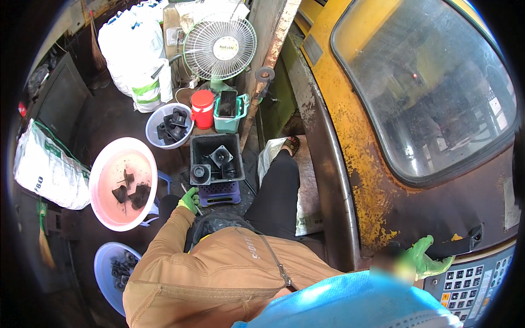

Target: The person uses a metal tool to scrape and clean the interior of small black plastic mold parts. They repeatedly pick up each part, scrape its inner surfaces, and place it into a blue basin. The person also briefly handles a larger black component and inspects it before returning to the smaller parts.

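Observation:
My left hand (190, 200), in a green glove, is closed on a thin pale rod-like tool beside my left knee. The tool's exact kind is too small to make out. In front of it a black crate (216, 143) holds dark molded parts, one with a square flange (221, 156); another square part with a round opening (200, 174) rests at its near left corner. My right hand (429, 261), also green-gloved, has its thumb and fingers spread at the near end of a black door handle (462, 246) on the yellow machine. Whether it presses on the handle is unclear.
The purple basket (220, 194) supports the crate. Around my left stand a pink basin (104, 188), a blue basin (102, 273) and a white bowl (155, 127), all with dark parts. Behind are a fan (220, 48), red jug (202, 108) and white sacks (128, 46). A keypad panel (465, 290) sits lower right.

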`<state>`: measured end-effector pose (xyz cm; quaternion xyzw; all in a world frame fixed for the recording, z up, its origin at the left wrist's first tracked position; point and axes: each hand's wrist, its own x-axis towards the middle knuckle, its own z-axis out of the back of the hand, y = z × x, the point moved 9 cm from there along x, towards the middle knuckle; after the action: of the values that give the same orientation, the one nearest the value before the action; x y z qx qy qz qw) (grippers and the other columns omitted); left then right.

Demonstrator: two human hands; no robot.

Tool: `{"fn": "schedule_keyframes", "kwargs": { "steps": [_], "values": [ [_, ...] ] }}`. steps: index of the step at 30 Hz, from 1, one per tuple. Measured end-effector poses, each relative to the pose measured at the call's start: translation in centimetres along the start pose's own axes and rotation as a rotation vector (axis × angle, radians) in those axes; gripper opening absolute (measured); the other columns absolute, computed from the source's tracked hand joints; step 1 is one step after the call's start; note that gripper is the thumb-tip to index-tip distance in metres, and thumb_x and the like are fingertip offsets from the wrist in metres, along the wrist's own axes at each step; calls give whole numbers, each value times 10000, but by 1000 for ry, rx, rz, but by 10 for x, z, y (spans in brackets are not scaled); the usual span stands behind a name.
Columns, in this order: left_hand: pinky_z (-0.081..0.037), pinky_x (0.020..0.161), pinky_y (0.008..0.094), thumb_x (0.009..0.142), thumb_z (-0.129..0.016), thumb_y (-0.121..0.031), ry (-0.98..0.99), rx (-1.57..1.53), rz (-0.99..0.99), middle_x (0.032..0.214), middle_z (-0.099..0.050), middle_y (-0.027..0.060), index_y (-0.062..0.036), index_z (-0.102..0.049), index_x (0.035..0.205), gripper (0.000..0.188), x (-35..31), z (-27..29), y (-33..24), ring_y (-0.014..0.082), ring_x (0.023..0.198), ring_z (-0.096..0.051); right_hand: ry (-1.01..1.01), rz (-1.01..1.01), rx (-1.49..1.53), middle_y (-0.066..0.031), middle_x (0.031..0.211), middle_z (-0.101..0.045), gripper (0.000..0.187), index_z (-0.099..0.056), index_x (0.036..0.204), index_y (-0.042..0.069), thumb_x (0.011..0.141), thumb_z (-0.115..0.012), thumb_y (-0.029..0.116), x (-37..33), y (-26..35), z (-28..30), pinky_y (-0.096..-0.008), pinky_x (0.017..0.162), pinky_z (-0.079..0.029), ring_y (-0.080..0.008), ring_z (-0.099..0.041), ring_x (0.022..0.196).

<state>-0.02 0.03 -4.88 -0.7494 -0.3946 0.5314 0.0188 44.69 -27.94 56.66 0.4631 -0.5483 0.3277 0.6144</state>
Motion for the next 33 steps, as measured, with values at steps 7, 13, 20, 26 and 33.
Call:
{"fn": "schedule_keyframes", "kwargs": {
  "steps": [7,13,20,26,33],
  "values": [
    [-323,454,262,878,-606,-291,70,-41,-39,548,-415,-72,-172,-573,864,124,-10,-10,-6,90,456,-374,-10,-20,-7,-211,1130,-546,535,-467,1190,-51,725,-704,69,0,-3,1,-419,818,-499,-342,-577,981],
    [-343,478,279,896,-587,-326,40,-50,-38,540,-422,-66,-166,-582,882,161,-11,-9,-5,103,461,-378,-7,-47,-17,-187,1113,-570,482,-498,1163,-41,734,-701,46,1,-1,2,-402,800,-518,-315,-598,956],
    [-354,470,282,890,-602,-311,66,-44,-20,540,-452,-65,-179,-587,866,134,-7,-10,-3,104,457,-409,-110,11,-35,-151,1072,-581,327,-527,1107,-53,811,-649,13,-2,6,4,-402,783,-500,-256,-594,899],
    [-354,478,272,885,-609,-299,61,-60,-23,551,-448,-66,-176,-588,868,126,-9,-10,-3,96,469,-402,-54,111,-3,-157,1031,-578,466,-458,1166,-83,775,-670,54,0,3,2,-336,722,-513,-231,-593,833],
    [-356,494,279,905,-592,-332,51,-68,-27,553,-440,-59,-150,-597,925,184,-9,-8,-3,102,478,-397,-10,123,-167,-187,1067,-560,546,-421,1202,-113,736,-682,-3,-2,2,1,-316,743,-516,-249,-592,847]
  ]
}}
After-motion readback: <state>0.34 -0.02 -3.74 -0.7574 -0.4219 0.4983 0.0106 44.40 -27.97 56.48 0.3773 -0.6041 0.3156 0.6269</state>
